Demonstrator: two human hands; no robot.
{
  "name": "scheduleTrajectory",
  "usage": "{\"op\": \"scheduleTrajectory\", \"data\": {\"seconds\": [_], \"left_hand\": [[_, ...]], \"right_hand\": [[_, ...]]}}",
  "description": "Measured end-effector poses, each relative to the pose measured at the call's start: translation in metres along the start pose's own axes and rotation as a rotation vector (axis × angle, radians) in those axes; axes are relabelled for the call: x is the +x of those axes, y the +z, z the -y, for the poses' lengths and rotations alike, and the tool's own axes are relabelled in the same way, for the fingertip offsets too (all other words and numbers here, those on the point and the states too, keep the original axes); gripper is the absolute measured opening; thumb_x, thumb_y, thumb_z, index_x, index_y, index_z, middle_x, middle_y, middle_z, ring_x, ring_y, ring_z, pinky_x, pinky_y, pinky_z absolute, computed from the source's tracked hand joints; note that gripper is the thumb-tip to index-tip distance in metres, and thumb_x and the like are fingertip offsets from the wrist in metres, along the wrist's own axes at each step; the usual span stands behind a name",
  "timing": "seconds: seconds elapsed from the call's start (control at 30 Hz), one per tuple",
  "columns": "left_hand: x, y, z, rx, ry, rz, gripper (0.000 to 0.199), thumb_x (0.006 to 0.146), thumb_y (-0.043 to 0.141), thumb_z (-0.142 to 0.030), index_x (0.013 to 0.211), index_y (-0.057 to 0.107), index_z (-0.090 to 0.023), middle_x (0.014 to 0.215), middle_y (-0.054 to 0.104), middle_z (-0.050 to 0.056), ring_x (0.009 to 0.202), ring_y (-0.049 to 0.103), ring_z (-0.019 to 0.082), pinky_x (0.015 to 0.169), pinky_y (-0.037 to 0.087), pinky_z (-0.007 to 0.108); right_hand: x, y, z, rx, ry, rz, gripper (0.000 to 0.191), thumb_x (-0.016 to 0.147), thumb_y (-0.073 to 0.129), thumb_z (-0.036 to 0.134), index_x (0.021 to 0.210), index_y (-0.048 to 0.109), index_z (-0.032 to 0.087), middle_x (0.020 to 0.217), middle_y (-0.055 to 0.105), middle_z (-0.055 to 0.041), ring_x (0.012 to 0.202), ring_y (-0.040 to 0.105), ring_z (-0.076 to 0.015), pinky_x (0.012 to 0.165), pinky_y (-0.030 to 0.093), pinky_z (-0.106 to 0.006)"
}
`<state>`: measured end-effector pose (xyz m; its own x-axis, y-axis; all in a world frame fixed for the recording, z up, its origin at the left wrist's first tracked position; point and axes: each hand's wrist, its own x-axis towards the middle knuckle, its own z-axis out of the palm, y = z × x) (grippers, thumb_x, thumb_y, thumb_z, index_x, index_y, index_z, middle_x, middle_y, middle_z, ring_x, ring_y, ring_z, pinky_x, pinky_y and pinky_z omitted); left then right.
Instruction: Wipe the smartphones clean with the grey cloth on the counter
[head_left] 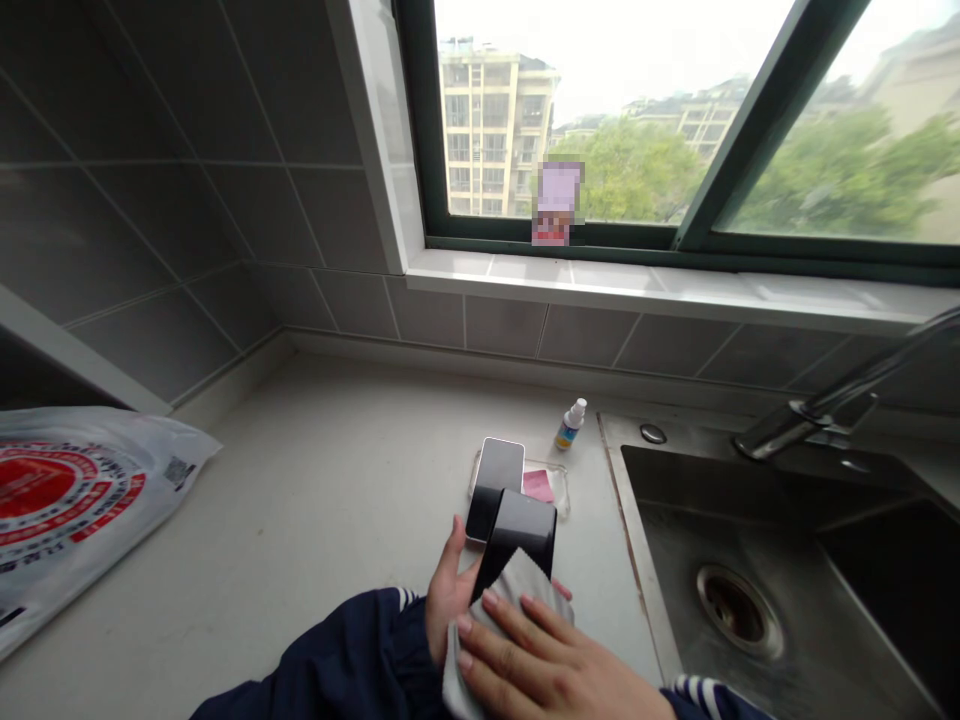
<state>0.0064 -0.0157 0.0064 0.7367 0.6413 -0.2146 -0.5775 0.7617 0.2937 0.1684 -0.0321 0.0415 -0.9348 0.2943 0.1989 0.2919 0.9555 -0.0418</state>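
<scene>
A black smartphone (525,522) lies in my left hand (448,590), held from below and tilted above the counter. My thumb sticks up at its left side, and a fingertip shows at its right edge. Over the phone's lower part my right hand (544,655) presses a grey cleaning cloth (519,580) with a zigzag edge, its fingers laid out along the fabric. Just beyond, a second phone (499,470) with a pale frame rests on the counter, partly over a clear phone case (562,500). A pink piece (537,486) lies in that case. Behind it stands a small spray bottle (570,428).
A steel sink (660,540) with a tap (795,425) is on the right. On the left a white plastic bag (165,450) with red print lies on the pale counter (300,480). A tiled wall and window sill (615,290) bound the back.
</scene>
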Motion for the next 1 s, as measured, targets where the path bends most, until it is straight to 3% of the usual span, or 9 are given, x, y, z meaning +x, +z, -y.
{"op": "scheduleTrajectory", "data": {"seconds": [0.2, 0.3, 0.43, 0.5, 0.6, 0.7, 0.77, 0.87, 1.0], "left_hand": [[-0.003, -0.005, 0.000, -0.104, -0.066, 0.014, 0.112, 0.073, 0.024, -0.086, 0.121, 0.055, 0.009, 0.096, 0.068, 0.023, 0.098, 0.065, 0.029, 0.098, 0.038, 0.038], [-0.004, -0.006, 0.004, -0.137, -0.050, -0.004, 0.099, 0.074, 0.033, -0.083, 0.119, 0.059, 0.002, 0.107, 0.066, 0.022, 0.114, 0.057, 0.033, 0.106, 0.030, 0.041], [0.002, 0.001, 0.012, -0.204, 0.101, -0.013, 0.072, 0.085, 0.033, -0.071, 0.103, 0.070, -0.012, 0.104, 0.069, 0.013, 0.131, 0.044, 0.029, 0.112, 0.022, 0.040], [0.004, 0.006, 0.012, -0.251, 0.146, 0.014, 0.073, 0.084, 0.031, -0.071, 0.107, 0.070, -0.014, 0.116, 0.066, 0.013, 0.133, 0.041, 0.028, 0.113, 0.021, 0.038], [0.002, 0.004, 0.007, -0.169, 0.155, 0.099, 0.074, 0.086, 0.026, -0.070, 0.131, 0.054, -0.019, 0.128, 0.060, 0.013, 0.122, 0.052, 0.030, 0.106, 0.030, 0.045], [-0.004, -0.003, 0.001, -0.090, -0.070, 0.140, 0.082, 0.082, 0.018, -0.077, 0.144, 0.036, -0.027, 0.125, 0.061, 0.013, 0.094, 0.067, 0.029, 0.088, 0.043, 0.048], [-0.004, -0.006, 0.001, -0.101, -0.062, 0.148, 0.083, 0.082, 0.017, -0.077, 0.144, 0.036, -0.025, 0.124, 0.062, 0.013, 0.092, 0.067, 0.028, 0.089, 0.043, 0.047], [0.001, -0.006, 0.006, -0.195, 0.119, 0.094, 0.082, 0.086, 0.022, -0.072, 0.136, 0.048, -0.012, 0.121, 0.063, 0.017, 0.111, 0.060, 0.028, 0.102, 0.034, 0.042], [0.003, -0.005, 0.007, -0.289, 0.009, 0.013, 0.099, 0.080, 0.030, -0.078, 0.125, 0.052, 0.008, 0.106, 0.067, 0.021, 0.111, 0.059, 0.028, 0.108, 0.027, 0.035]], "right_hand": [[0.001, -0.001, 0.001, 0.013, 0.016, -0.002, 0.036, 0.101, 0.042, 0.031, 0.135, 0.051, 0.020, 0.142, 0.046, 0.0022, 0.125, 0.053, -0.0216, 0.106, 0.043, -0.032], [0.001, -0.001, -0.002, 0.071, 0.118, 0.032, 0.041, 0.101, 0.041, 0.033, 0.141, 0.044, 0.021, 0.146, 0.040, -0.0003, 0.130, 0.047, -0.0235, 0.110, 0.039, -0.035], [0.001, -0.001, -0.009, 0.200, 0.240, 0.110, 0.067, 0.095, 0.040, 0.058, 0.150, 0.027, 0.021, 0.153, 0.025, -0.0032, 0.139, 0.031, -0.0307, 0.113, 0.031, -0.050], [0.000, -0.001, -0.015, 0.233, 0.329, 0.114, 0.075, 0.092, 0.041, 0.062, 0.151, 0.022, 0.021, 0.156, 0.019, -0.0040, 0.142, 0.023, -0.0324, 0.114, 0.025, -0.056], [-0.003, 0.002, -0.026, 0.232, 0.438, 0.083, 0.071, 0.094, 0.042, 0.057, 0.152, 0.019, 0.022, 0.157, 0.017, -0.0045, 0.144, 0.015, -0.0308, 0.115, 0.021, -0.056], [-0.005, 0.004, -0.033, 0.219, 0.475, 0.071, 0.070, 0.095, 0.040, 0.055, 0.152, 0.018, 0.020, 0.157, 0.015, -0.0065, 0.145, 0.013, -0.0307, 0.115, 0.021, -0.055], [-0.006, 0.003, -0.032, 0.213, 0.490, 0.066, 0.072, 0.094, 0.040, 0.058, 0.152, 0.022, 0.018, 0.157, 0.017, -0.0076, 0.145, 0.014, -0.0316, 0.115, 0.022, -0.055], [-0.005, 0.001, -0.022, 0.228, 0.428, 0.046, 0.080, 0.089, 0.044, 0.065, 0.150, 0.026, 0.017, 0.155, 0.022, -0.0076, 0.143, 0.019, -0.0335, 0.115, 0.024, -0.054], [0.000, -0.004, -0.009, 0.223, 0.189, 0.034, 0.056, 0.097, 0.046, 0.044, 0.147, 0.034, 0.023, 0.151, 0.033, -0.0027, 0.139, 0.032, -0.0284, 0.112, 0.034, -0.044]]}}
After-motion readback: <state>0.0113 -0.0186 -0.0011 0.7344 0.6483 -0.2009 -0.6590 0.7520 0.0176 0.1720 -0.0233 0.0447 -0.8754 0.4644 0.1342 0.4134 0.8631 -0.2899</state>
